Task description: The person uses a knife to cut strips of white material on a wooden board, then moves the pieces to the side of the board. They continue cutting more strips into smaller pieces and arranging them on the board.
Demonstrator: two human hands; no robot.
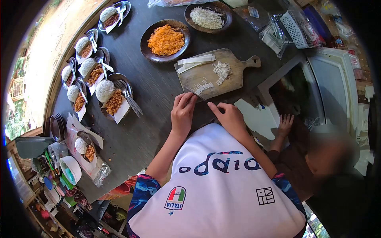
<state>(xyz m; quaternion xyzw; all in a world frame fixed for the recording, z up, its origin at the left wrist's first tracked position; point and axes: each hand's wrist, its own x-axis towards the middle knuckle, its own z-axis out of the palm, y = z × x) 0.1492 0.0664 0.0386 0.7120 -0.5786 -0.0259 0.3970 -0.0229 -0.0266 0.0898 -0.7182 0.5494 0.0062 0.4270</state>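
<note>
At the near edge of the wooden cutting board (234, 81), my left hand (183, 113) has its fingers bent together. Opposite it, my right hand (230, 118) is closed, thumb against the curled fingers. A thin dark blade, like a knife's (201, 97), spans the gap between both hands; its handle is hidden. Small cut white sticks (203, 87) lie just beyond my left fingertips. Farther up the board are long flat white strips (196, 62) and a pile of fine white shreds (222, 71).
Bowls of orange shreds (166, 40) and white shreds (207, 18) stand beyond the board. Plates with rice (105, 91), brown food and cutlery line the left side. A grater (293, 28) lies at back right. Another person's hand (285, 125) rests by a white-framed box (274, 105).
</note>
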